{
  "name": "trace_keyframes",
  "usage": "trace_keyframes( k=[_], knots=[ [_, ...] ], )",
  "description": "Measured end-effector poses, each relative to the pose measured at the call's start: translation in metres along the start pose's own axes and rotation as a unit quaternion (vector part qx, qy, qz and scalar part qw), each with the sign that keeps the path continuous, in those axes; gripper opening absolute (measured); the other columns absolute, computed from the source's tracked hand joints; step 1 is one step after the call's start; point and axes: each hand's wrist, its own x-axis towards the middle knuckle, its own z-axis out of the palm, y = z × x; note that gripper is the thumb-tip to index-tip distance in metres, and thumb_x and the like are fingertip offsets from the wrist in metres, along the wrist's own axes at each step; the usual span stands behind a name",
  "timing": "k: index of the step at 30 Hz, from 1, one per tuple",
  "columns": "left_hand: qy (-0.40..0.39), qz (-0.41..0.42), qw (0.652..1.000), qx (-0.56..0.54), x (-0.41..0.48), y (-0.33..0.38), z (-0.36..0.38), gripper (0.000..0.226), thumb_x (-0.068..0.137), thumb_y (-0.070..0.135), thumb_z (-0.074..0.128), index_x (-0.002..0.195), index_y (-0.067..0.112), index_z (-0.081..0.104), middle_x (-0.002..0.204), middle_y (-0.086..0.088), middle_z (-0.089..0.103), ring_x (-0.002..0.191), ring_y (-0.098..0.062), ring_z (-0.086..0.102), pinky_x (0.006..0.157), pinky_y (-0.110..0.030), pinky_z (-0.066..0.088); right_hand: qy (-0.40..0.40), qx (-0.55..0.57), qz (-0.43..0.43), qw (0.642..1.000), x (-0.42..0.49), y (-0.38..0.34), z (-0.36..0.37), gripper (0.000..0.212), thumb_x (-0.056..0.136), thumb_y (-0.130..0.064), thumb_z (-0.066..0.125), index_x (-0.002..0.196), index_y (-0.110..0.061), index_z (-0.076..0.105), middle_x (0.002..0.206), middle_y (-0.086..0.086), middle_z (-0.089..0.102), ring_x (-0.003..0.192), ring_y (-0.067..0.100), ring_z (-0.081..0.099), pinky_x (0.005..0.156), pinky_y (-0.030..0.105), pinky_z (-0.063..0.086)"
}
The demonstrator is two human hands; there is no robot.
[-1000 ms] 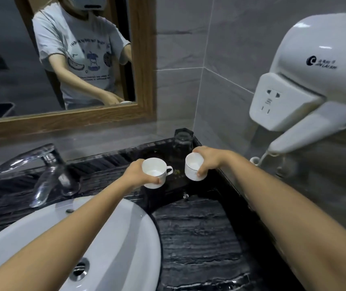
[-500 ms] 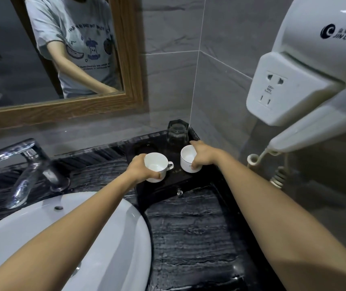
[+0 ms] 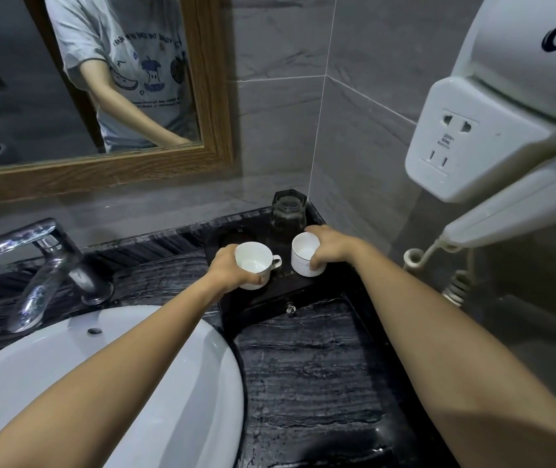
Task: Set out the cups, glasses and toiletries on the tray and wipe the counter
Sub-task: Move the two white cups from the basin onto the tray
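Note:
My left hand (image 3: pixel 227 270) grips a white cup (image 3: pixel 252 263) with its handle pointing right, low over the front of the black tray (image 3: pixel 271 297). To its right, my right hand (image 3: pixel 330 246) grips a second white cup (image 3: pixel 304 255), which sits on or just above the tray. Behind both cups, a clear faceted glass (image 3: pixel 288 211) stands in the tray's back right corner. A second dark glass (image 3: pixel 239 235) is faintly visible at the tray's back left. The tray has a small knob on its front face.
A white basin (image 3: pixel 155 383) and a chrome tap (image 3: pixel 38 261) lie left of the tray. The dark marble counter (image 3: pixel 307 373) stretches toward me. A white wall hairdryer unit (image 3: pixel 506 130) with a coiled cord (image 3: pixel 455 285) hangs on the right wall. A framed mirror (image 3: pixel 101 96) sits above.
Both hands have lowered their cups from above the tray down to its surface. The view has moved closer to the corner.

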Motion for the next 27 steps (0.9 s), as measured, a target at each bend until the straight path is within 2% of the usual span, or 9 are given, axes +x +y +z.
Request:
trace_keyframes(
  k=[6,8,11,13,16,18,21,27],
  knots=[
    [0.006,-0.003,1.0,-0.009,0.001,-0.002,0.001,0.097,0.032,0.039,0.076,0.121,0.01,0.05,0.122,-0.008,0.055,0.108,-0.025,0.054,0.088,-0.037,0.049,0.008,0.045,-0.008,0.999,0.001,0.005,0.007,0.096,0.076,-0.01,0.072,0.151,-0.016,0.014,0.152,0.011,0.015,0.142,0.028,0.023,0.114,0.033,0.026],
    [0.008,-0.006,1.0,-0.015,0.0,-0.005,0.001,0.102,0.033,0.038,0.078,0.126,0.012,0.045,0.127,-0.009,0.051,0.112,-0.026,0.052,0.094,-0.041,0.048,0.037,0.066,-0.008,0.997,-0.001,0.007,0.013,0.101,0.073,-0.009,0.073,0.152,-0.016,0.01,0.154,0.01,0.013,0.143,0.028,0.019,0.116,0.035,0.025],
    [0.008,0.003,0.999,-0.041,-0.001,-0.011,0.004,0.1,0.042,0.025,0.085,0.13,0.01,0.039,0.129,-0.008,0.049,0.115,-0.025,0.05,0.095,-0.037,0.046,0.124,0.118,0.005,0.985,-0.012,0.006,0.03,0.108,0.069,-0.007,0.075,0.151,-0.015,0.006,0.154,0.01,0.013,0.143,0.028,0.016,0.115,0.034,0.022],
    [0.013,0.012,0.998,-0.057,-0.002,-0.017,0.007,0.094,0.051,0.014,0.088,0.13,0.011,0.039,0.128,-0.007,0.05,0.116,-0.025,0.049,0.096,-0.036,0.045,0.221,0.176,0.03,0.959,-0.022,0.001,0.051,0.103,0.069,-0.006,0.074,0.15,-0.01,0.012,0.151,0.014,0.02,0.14,0.031,0.019,0.114,0.033,0.02],
    [0.047,0.022,0.997,-0.061,-0.002,-0.024,0.011,0.091,0.055,0.011,0.086,0.132,0.011,0.038,0.128,-0.004,0.05,0.118,-0.024,0.049,0.098,-0.034,0.043,0.35,0.248,0.095,0.898,-0.03,-0.004,0.086,0.083,0.069,-0.008,0.075,0.14,-0.004,0.032,0.142,0.017,0.036,0.133,0.033,0.029,0.111,0.033,0.022],
    [0.062,0.028,0.996,-0.063,-0.004,-0.023,0.012,0.087,0.057,0.011,0.085,0.131,0.011,0.04,0.122,-0.001,0.051,0.112,-0.02,0.05,0.095,-0.032,0.042,0.364,0.273,0.135,0.88,-0.031,-0.005,0.101,0.074,0.071,-0.014,0.077,0.133,-0.001,0.04,0.137,0.018,0.042,0.13,0.034,0.034,0.109,0.036,0.027],
    [0.065,0.043,0.995,-0.066,-0.006,-0.021,0.011,0.077,0.059,0.011,0.085,0.125,0.013,0.046,0.113,0.003,0.05,0.102,-0.015,0.048,0.087,-0.028,0.04,0.367,0.296,0.14,0.871,-0.027,-0.005,0.105,0.067,0.071,-0.019,0.079,0.125,0.001,0.046,0.131,0.018,0.048,0.126,0.034,0.037,0.104,0.038,0.033],
    [0.071,0.04,0.994,-0.073,-0.007,-0.025,0.011,0.075,0.06,0.012,0.084,0.126,0.014,0.048,0.122,-0.001,0.055,0.101,-0.013,0.048,0.086,-0.027,0.04,0.396,0.312,0.154,0.85,-0.015,-0.011,0.103,0.059,0.073,-0.017,0.077,0.121,0.001,0.049,0.127,0.019,0.052,0.122,0.034,0.04,0.103,0.04,0.037]
  ],
)
